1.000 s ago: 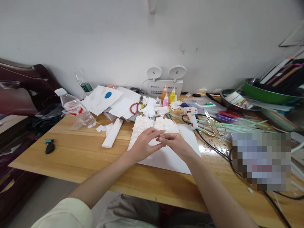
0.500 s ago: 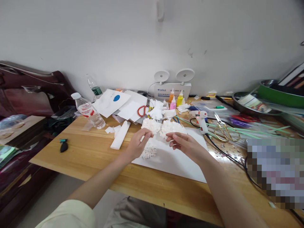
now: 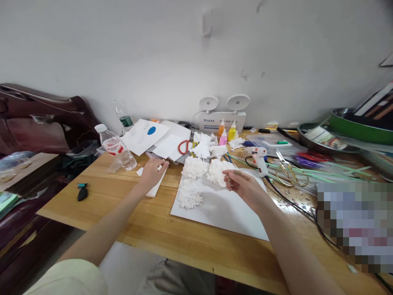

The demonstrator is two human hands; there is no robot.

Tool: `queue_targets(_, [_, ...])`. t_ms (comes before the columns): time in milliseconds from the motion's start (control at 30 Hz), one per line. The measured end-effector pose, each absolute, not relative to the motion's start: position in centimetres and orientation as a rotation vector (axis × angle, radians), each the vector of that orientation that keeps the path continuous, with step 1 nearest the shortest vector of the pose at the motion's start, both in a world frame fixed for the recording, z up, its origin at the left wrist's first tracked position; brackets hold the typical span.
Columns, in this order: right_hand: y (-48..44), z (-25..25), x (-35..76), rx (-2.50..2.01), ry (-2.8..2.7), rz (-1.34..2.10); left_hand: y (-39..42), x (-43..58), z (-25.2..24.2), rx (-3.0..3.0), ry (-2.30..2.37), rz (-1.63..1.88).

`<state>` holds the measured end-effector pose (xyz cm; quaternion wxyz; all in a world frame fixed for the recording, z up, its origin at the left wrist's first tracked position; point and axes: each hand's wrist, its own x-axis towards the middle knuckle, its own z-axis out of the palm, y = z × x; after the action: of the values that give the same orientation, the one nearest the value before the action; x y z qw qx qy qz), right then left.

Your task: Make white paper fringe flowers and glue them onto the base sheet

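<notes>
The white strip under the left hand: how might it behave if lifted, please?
The white strip looks long and thin, so probably light and apt to bend if lifted by one end. Lying flat on the table, it should slide, not roll.

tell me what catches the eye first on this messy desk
Three fluffy white paper clumps sit on a white sheet in the middle of the wooden table. The left hand rests on a white strip to their left, while the right hand hovers over the sheet's right side. Further back, three bright little bottles near the wall and a glue gun right of the clumps stand out from the clutter.
</notes>
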<state>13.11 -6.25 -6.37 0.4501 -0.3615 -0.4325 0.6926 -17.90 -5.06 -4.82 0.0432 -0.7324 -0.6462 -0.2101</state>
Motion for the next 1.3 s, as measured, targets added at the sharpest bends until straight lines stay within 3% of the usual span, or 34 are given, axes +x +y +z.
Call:
queue_targets(500, [-5.8, -6.6, 13.6, -0.895, -1.078, 1.656, -5.2, -19.5, -4.7, -2.218, -1.924, -0.457])
queue_targets(767, [-5.7, -6.6, 13.6, -0.891, -1.082, 1.616, -6.6, -20.7, -6.9, -2.162, -2.350, -0.308])
queue_targets(1067, [-5.6, -6.2, 14.0, -0.871, -1.034, 1.615, -7.1, -21.7, -7.5, -1.996, -2.555, -0.585])
queue_targets(1300, [-5.9, -5.6, 13.8, -0.865, -0.992, 1.550, -8.9, -20.2, -4.7, -1.755, -2.326, -1.605])
